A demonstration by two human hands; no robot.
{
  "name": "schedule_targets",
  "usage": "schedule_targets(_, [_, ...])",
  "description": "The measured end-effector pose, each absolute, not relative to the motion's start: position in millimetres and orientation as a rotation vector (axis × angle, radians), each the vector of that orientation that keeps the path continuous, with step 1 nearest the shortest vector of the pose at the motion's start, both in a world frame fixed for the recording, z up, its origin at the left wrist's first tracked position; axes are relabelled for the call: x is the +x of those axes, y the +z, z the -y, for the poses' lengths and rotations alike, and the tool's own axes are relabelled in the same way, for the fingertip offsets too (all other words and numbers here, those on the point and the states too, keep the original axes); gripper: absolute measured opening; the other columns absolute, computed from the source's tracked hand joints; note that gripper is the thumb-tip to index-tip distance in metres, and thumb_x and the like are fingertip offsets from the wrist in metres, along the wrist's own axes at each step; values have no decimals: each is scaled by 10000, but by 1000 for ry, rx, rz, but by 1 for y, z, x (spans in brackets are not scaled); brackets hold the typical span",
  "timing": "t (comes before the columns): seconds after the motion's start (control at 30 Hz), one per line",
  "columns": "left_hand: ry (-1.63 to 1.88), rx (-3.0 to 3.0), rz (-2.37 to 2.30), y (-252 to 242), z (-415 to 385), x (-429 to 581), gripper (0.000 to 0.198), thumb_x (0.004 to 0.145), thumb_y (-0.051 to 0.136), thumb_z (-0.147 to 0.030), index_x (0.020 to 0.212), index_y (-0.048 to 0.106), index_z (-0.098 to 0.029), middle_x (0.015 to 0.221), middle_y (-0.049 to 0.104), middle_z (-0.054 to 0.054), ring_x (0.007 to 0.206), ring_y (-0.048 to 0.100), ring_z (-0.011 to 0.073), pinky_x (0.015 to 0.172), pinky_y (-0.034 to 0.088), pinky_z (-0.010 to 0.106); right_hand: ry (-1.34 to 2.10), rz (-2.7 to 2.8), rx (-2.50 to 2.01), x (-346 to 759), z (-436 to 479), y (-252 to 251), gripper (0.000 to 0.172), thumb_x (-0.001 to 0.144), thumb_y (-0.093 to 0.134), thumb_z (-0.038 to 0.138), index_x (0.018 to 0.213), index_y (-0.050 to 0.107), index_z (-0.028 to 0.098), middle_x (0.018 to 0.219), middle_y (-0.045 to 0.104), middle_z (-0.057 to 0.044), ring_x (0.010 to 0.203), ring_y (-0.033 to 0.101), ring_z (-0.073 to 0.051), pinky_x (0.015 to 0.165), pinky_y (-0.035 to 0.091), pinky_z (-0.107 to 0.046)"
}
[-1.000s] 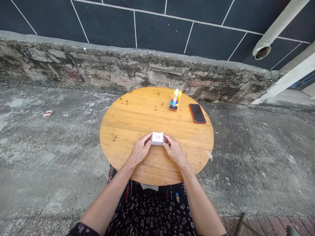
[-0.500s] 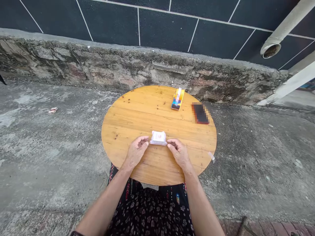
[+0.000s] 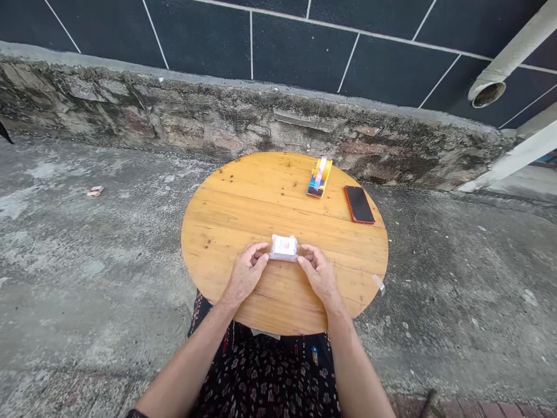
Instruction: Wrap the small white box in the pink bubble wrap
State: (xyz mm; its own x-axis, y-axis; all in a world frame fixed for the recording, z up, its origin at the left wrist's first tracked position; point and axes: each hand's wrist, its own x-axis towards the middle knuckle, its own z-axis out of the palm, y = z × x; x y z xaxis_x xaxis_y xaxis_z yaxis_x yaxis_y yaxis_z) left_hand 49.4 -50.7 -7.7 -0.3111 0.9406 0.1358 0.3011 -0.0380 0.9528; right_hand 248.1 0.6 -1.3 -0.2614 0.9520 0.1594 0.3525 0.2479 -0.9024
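Note:
A small package (image 3: 284, 246), white-topped and wrapped in clear, bubbly plastic, lies flat on the round wooden table (image 3: 243, 203). At its left end is my left hand (image 3: 247, 271), thumb and forefinger apart, with the thumb tip at the plastic's edge. My right hand (image 3: 319, 273) mirrors it at the right end, its curled fingers separated from the thumb, which reaches the package's lower right corner. Neither hand visibly closes round the package. Whether the fingertips press on the plastic is too small to tell.
Toward the back of the table stands a yellow and blue tape dispenser (image 3: 319, 177). A phone with a red edge (image 3: 359, 204) lies to the right. One strip of clear tape (image 3: 379, 283) hangs off the right rim. Behind runs a low stone ledge (image 3: 195, 119) under a dark wall.
The view has shifted slightly, so everything sits a little further right and lower. My hands stay at the package's two ends, with the fingers slightly more spread from the thumbs.

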Motion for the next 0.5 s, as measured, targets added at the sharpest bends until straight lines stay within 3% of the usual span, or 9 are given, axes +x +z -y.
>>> schedule_targets(0.1, [1381, 1333, -1604, -9, 48, 47, 430, 830, 544, -295, 1233, 593, -151, 1175, 622, 110, 815, 623, 163, 778, 527, 321, 978, 1816, -1242, 250, 2, 1, 518, 828, 598, 330, 1319, 498, 200, 890, 672, -38, 796, 608, -197, 793, 502, -367])
schedule_targets(0.17, [1346, 1359, -1604, -7, 45, 46, 480, 828, 536, -286, 1281, 562, -130, 1183, 622, 127, 801, 632, 168, 789, 529, 339, 945, 1874, -1221, 248, 3, 5, 574, 820, 595, 297, 1366, 460, 182, 934, 671, -54, 837, 611, -203, 859, 494, -397])
schedule_targets(0.37, [1160, 1416, -1557, 2, 37, 45, 515, 849, 499, -261, 1346, 518, -126, 770, 685, 45, 712, 657, 189, 747, 531, 343, 914, 1971, -1084, 241, -1, 12, 460, 857, 503, 179, 1313, 550, 218, 1318, 577, -98, 1109, 581, -221, 997, 451, -413])
schedule_targets(0.5, [1171, 1435, -1505, 1, 35, 45, 478, 842, 505, -250, 1307, 558, -153, 1040, 694, 86, 692, 644, 159, 733, 540, 332, 908, 1989, -1048, 237, -4, 10, 433, 884, 473, 161, 1297, 578, 239, 1330, 583, -73, 1250, 510, -215, 1093, 375, -423])
